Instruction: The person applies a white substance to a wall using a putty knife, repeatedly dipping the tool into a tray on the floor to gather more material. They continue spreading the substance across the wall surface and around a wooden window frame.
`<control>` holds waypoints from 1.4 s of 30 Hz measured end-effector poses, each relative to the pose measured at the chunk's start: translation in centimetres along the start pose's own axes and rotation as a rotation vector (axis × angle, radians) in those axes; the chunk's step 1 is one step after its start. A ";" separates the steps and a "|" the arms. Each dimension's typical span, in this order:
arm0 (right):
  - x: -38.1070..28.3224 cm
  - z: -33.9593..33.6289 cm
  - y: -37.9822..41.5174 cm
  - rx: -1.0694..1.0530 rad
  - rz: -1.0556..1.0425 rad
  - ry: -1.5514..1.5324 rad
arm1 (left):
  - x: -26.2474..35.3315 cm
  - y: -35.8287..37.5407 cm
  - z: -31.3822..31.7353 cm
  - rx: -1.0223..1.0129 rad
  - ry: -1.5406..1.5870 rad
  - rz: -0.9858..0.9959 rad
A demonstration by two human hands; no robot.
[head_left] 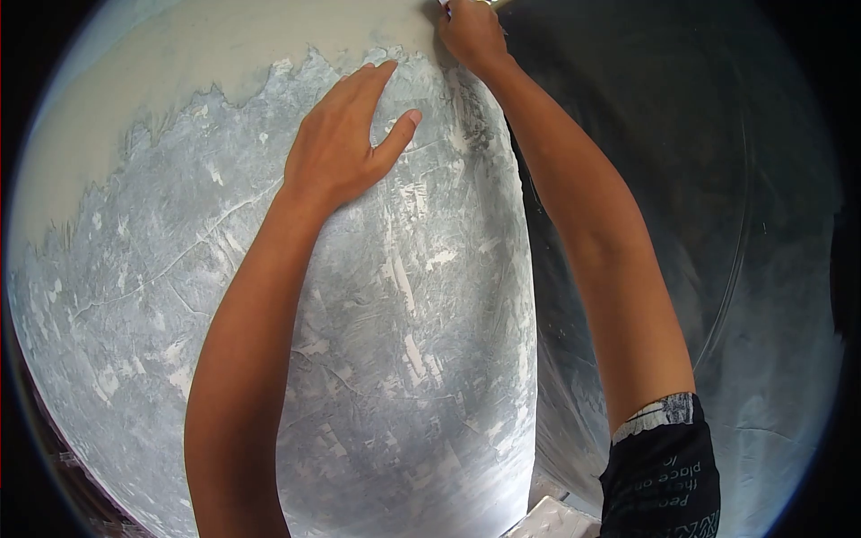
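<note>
A large grey, mottled panel (421,323) with pale streaks and scratches fills the middle and left. Across its upper part runs a smooth beige coating (206,54) with a ragged lower edge. My left hand (345,134) lies on the grey surface just below that edge, fingers stretched out and thumb apart, holding nothing. At the top, near the panel's right edge, my right hand (473,38) is closed. Small light-coloured bits show beside its fingers at the frame's border, but what it grips is cut off and cannot be made out.
To the right of the panel's edge stands a dark, glossy surface (664,161) with a thin curved line down it. A pale, flat-topped object (554,520) sits low at the bottom, between the panel and my right sleeve (659,475).
</note>
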State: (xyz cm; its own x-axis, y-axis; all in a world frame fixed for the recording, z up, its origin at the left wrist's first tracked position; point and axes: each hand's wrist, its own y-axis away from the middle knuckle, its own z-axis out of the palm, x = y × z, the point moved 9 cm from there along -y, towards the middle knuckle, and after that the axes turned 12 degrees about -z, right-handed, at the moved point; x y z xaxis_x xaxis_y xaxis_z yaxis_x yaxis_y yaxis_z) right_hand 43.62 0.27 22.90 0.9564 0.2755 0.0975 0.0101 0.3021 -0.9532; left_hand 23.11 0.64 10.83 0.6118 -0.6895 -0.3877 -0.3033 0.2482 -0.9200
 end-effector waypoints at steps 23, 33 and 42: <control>2.5 -2.1 -1.4 0.158 -0.315 0.051 | -0.2 0.0 -0.1 0.054 0.044 -0.001; 2.7 -0.9 -0.2 0.116 -0.360 0.105 | -0.2 0.1 -0.1 0.044 0.026 -0.002; 0.4 -2.8 7.6 0.101 -0.573 0.203 | -0.2 0.2 0.0 0.002 0.035 -0.024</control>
State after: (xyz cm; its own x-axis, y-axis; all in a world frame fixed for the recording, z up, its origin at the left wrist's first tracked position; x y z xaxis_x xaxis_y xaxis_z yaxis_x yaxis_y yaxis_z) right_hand 44.94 0.12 14.86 0.8435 -0.1328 0.5205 0.5210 0.4383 -0.7324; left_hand 22.95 0.81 10.74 0.5927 -0.7187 -0.3636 -0.2872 0.2331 -0.9291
